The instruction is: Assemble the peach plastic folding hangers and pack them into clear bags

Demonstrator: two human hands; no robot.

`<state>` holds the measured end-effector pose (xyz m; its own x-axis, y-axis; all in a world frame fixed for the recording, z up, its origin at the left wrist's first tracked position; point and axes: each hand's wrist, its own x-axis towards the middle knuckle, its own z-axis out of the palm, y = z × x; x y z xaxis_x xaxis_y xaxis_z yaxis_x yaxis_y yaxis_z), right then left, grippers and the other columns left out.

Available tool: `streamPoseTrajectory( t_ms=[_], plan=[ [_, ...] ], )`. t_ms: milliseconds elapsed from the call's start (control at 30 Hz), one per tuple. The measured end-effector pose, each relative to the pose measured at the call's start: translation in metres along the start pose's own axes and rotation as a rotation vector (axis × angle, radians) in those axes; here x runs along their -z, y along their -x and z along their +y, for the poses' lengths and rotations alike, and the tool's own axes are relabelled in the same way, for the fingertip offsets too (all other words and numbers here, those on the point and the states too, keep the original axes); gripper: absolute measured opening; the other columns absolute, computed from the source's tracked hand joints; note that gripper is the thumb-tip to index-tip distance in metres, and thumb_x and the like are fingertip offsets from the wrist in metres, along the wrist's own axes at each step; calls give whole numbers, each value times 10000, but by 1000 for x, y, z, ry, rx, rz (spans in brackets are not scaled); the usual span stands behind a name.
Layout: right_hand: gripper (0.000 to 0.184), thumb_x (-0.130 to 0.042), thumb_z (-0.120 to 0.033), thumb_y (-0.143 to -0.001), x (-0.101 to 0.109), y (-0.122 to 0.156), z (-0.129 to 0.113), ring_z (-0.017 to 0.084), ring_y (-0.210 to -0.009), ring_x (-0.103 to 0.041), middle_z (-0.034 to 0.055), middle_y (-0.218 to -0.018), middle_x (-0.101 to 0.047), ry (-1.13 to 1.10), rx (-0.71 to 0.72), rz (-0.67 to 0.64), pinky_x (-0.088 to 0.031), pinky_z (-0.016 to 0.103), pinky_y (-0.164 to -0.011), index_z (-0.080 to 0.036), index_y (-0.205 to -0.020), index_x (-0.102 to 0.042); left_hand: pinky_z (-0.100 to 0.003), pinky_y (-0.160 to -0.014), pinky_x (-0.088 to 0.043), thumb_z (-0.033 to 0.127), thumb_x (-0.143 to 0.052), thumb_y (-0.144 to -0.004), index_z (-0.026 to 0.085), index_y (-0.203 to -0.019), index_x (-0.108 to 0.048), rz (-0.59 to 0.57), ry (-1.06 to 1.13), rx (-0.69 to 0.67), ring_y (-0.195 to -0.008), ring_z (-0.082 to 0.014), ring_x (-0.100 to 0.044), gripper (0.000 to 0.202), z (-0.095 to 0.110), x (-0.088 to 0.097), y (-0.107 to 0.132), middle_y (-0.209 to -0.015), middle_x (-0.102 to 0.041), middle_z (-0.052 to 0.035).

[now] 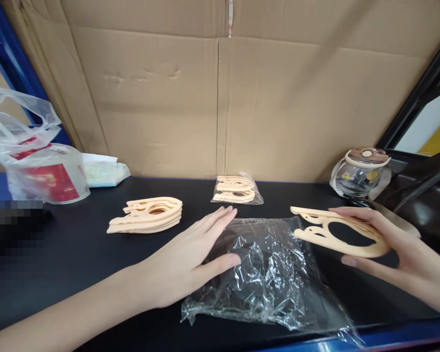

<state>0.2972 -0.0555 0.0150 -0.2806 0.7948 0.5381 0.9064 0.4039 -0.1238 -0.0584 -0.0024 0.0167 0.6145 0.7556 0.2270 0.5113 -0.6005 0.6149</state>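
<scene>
My right hand (392, 244) grips a beige folding hanger (337, 247) by its rounded end, thumb below and fingers on top. The hanger is just right of a clear plastic bag (267, 274), which lies crumpled and flat on the black table. With fingers stretched out, my left hand (201, 244) rests over the bag's left side. A small stack of similar beige hangers (150, 217) lies beyond my left forearm. Behind the bag, a clear packet of hangers (236, 189) lies near the cardboard wall.
A white plastic carrier bag (47, 171) with a round container stands at the left, beside a pack of tissues (106, 171). At the back right are a clear bottle (363, 171) with a strap and a black bag (421, 190). Cardboard (150, 107) closes off the back.
</scene>
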Motion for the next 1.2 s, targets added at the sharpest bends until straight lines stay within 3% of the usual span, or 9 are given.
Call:
streamPoseTrajectory(
  t_ms=[100, 200, 367, 567, 700, 800, 1033, 1200],
  plan=[
    [515, -653, -437, -784, 8, 9, 14, 250, -1034, -648, 79, -1173, -631, 54, 25, -25, -588, 280, -792, -288, -1243, -474, -442, -1164, -138, 485, -511, -889, 350, -1465, -253, -35, -46, 62, -1424, -259, -196, 645, -15, -1, 9, -1543, -218, 45],
    [536, -672, -428, -771, 9, 10, 14, 262, -1061, -633, 92, -1198, -616, 70, 94, -126, -578, 317, -834, -292, -1244, -461, -436, -1166, -135, 490, -487, -898, 344, -1483, -179, -136, -103, 59, -1434, -260, -147, 677, -19, -4, 11, -1558, -151, 43],
    [578, -655, -481, -774, -6, -2, -9, 305, -1184, -532, 100, -1329, -514, -4, 82, -208, -508, 446, -926, -296, -1268, -420, -439, -1165, -135, 554, -460, -888, 337, -1472, -248, -50, -139, 91, -1430, -266, -165, 658, -14, -13, 11, -1555, -182, 32],
    [675, -657, -529, -761, -19, -23, -29, 305, -1206, -483, 81, -1314, -523, -43, 47, -301, -436, 496, -965, -285, -1333, -392, -491, -1147, -176, 549, -556, -837, 337, -1474, -244, -99, -140, 22, -1424, -317, -152, 741, -23, -17, 13, -1557, -178, -11],
    [329, -603, -488, -825, -20, -24, -23, 279, -1111, -544, 68, -1159, -616, -31, 76, -319, -423, 490, -955, -256, -1057, -592, -487, -1156, -159, 551, -440, -902, 317, -1479, -236, -92, -227, 3, -1430, -285, -133, 656, -22, -12, 14, -1558, -178, -10],
    [253, -576, -474, -850, -23, -18, -21, 254, -1022, -590, 60, -1074, -649, -44, 75, -378, -470, 438, -891, -253, -943, -658, -478, -1157, -172, 550, -356, -934, 313, -1492, -175, -125, -306, 24, -1432, -270, -131, 633, -21, -10, 15, -1564, -147, 4],
    [302, -479, -384, -925, -28, -20, -33, 250, -1163, -533, 24, -1279, -568, -99, 137, -458, -464, 443, -949, -371, -1197, -607, -501, -1146, -197, 625, -452, -860, 295, -1503, -122, -150, -370, -30, -1425, -302, -150, 795, -30, -15, 14, -1565, -143, -46],
    [395, -496, -327, -922, -40, -29, -42, 216, -1225, -497, 26, -1367, -499, -257, 107, -444, -436, 390, -1019, -331, -1317, -509, -507, -1143, -197, 661, -427, -849, 249, -1506, -129, -183, -391, 35, -1433, -291, -120, 831, -26, -15, 12, -1569, -119, -73]
  ],
)
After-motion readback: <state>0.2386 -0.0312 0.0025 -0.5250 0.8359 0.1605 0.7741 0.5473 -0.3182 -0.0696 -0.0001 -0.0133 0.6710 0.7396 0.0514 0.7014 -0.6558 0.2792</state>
